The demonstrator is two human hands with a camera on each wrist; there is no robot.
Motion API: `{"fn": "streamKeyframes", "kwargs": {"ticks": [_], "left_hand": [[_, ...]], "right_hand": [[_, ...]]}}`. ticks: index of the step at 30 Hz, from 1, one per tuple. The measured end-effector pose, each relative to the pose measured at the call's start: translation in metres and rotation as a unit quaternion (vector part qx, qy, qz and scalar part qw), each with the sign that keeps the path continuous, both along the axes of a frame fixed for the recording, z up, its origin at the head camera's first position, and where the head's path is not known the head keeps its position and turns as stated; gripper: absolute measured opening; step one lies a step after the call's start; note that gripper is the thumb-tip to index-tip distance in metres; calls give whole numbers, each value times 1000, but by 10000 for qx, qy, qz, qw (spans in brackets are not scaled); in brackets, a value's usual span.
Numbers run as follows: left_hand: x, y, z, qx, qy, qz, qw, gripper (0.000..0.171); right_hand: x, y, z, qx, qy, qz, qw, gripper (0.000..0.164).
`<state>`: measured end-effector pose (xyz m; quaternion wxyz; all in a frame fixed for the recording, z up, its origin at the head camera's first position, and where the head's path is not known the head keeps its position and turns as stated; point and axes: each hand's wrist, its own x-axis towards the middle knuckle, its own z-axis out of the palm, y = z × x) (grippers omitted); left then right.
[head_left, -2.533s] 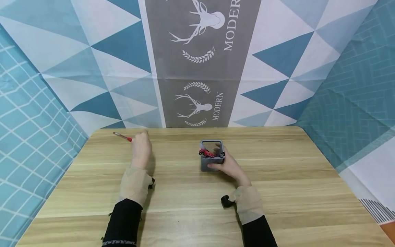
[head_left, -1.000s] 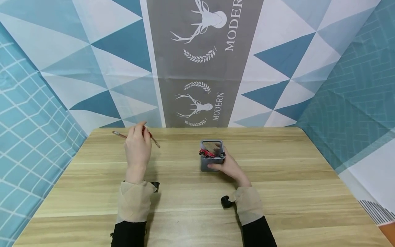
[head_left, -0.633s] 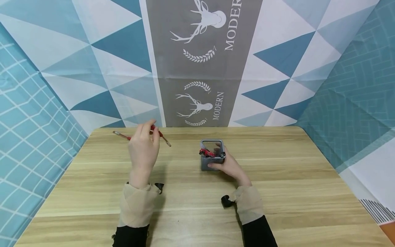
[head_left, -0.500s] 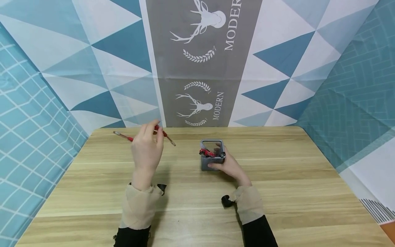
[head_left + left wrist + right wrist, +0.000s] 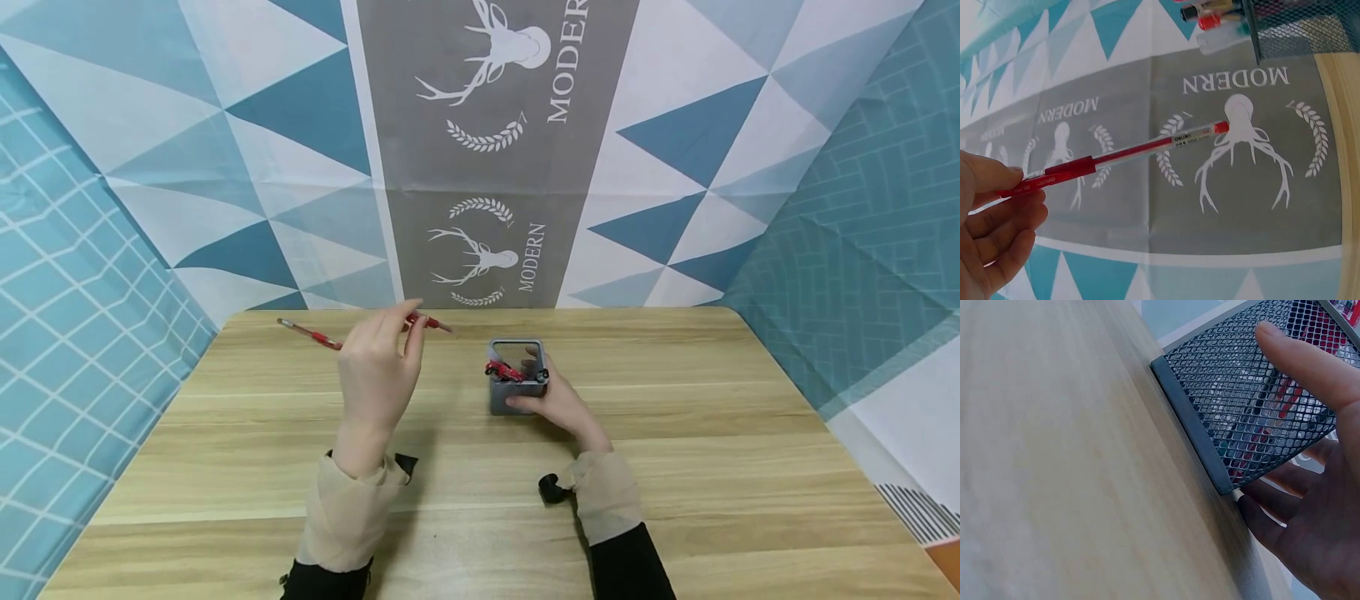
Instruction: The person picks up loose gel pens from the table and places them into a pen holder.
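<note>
My left hand (image 5: 378, 362) is raised over the back left of the table, pinching a red gel pen (image 5: 1129, 153) between thumb and fingers. In the left wrist view the pen's clear barrel and red end cap point away from the hand. A second red pen (image 5: 309, 333) lies at the table's back left, partly hidden behind that hand. Right of centre stands a dark mesh pen holder (image 5: 510, 400) with several pens inside. My right hand (image 5: 561, 406) grips it from the right side, thumb across the front and fingers behind.
The wooden table (image 5: 675, 400) runs back to a patterned cloth backdrop (image 5: 480, 167). Blue cloth sheets hang at the left and right. Pen ends (image 5: 1210, 19) poke out over the holder's rim.
From the back left, my left hand has lifted one red pen and carried it right, toward the holder. The pen now points more sideways. My right hand and the holder have stayed put.
</note>
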<state>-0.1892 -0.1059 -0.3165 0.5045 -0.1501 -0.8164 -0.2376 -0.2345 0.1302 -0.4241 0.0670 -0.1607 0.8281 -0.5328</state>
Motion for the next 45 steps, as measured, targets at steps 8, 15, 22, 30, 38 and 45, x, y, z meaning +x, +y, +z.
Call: {"fn": "streamKeyframes", "kwargs": {"ticks": [8,15,22,30,38,45], "left_hand": [[5,12,-2,-431,369,-490,9972,13],[3,23,-7,-623,808,-1060,9891,11],[0,34,-16,-900,894,-1425,9816,12],[-5,40,-25,-1216,766,-1433,9792,16],[-11,44,-37,-1082,325,-1590,9808,20],[-17,47,-47,-958,-59,-1636,9819,24]], "right_hand": [[0,1,2,-15,-23,18,10000,85],[-4,2,-5,72,65,25,9999,86],[-17,8,-29,30,82,-65,9999,91],[-19,6,-30,-59,285,-37,9996,89],[-19,6,-30,82,207,-103,9997,94],[-20,6,-32,81,161,-100,9998,95]]}}
